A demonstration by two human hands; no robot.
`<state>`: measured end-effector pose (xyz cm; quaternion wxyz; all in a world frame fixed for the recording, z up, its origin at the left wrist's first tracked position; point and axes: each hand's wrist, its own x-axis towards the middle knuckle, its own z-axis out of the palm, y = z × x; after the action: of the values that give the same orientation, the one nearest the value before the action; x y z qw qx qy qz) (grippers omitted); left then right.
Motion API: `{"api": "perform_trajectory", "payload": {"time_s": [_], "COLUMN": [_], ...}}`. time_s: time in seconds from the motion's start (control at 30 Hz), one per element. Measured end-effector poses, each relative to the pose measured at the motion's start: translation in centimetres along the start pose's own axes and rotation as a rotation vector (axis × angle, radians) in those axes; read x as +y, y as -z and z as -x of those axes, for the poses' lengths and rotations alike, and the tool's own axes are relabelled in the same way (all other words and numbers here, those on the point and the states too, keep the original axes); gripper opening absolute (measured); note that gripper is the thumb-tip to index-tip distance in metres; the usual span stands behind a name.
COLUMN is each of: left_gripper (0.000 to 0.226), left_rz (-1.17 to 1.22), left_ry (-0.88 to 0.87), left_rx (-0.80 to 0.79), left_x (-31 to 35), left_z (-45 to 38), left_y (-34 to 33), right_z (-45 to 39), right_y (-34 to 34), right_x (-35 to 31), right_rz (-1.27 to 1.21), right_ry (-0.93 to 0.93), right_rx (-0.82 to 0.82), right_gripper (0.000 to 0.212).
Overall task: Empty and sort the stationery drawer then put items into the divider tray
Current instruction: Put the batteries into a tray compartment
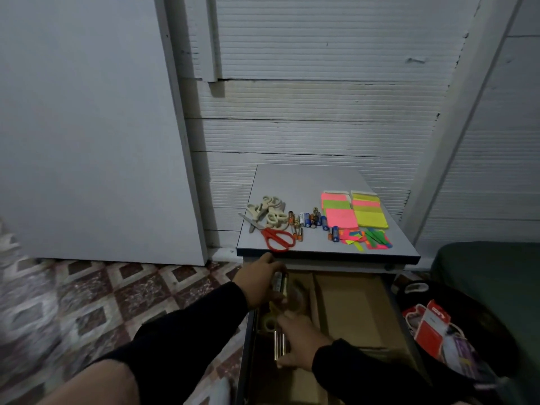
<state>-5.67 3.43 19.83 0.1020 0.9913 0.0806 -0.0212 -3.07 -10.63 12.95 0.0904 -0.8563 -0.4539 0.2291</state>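
Cardboard divider tray sits in open drawer. Left hand grips batteries; right hand grips more. Emptying step; next, probably lift them to counter pile.

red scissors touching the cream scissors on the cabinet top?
Touching. In the head view the red scissors' blades run up under the cream scissors, crossing their blades at the left of the cabinet top, with no gap visible.

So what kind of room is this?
Probably a room in a home, maybe a spare or storage room. There is a patterned tile floor, a small cabinet with its drawer open, against a rough white wall, and sorted scissors, batteries and sticky notes on top.
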Motion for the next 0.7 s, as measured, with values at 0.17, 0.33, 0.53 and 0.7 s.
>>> {"api": "perform_trajectory", "payload": {"time_s": [0.17, 0.33, 0.53, 0.7], "left_gripper": [0.065, 0.067, 0.065, 0.066], "left_rz": [0.052, 0.062, 0.068, 0.052], "left_ry": [-0.02, -0.01, -0.006, 0.021], "left_rx": [0.076, 0.099, 0.086, 0.055], "left_x": [-1.0, -2.5, -4.4, -5.7], "left_z": [0.0, 1.0, 2.0, 2.7], "left_y": [-0.2, -1.0, -1.8, -2.6], "right_z": [-0.1, -0.2, -1.5, -2.7], "right_y": [-1.6, -3.4, -5.4, -6.6], "right_x": [-0.1, -0.2, -1.0, -1.3], "right_rz": [0.036, 0.053, -0.022, -0.033], "right_ry": [0.071, 0.085, -0.026, -0.094], "right_rx": [-0.01, -0.003, -0.08, -0.096], "right_gripper": [0.064, 0.055, 0.056, 0.062]}}
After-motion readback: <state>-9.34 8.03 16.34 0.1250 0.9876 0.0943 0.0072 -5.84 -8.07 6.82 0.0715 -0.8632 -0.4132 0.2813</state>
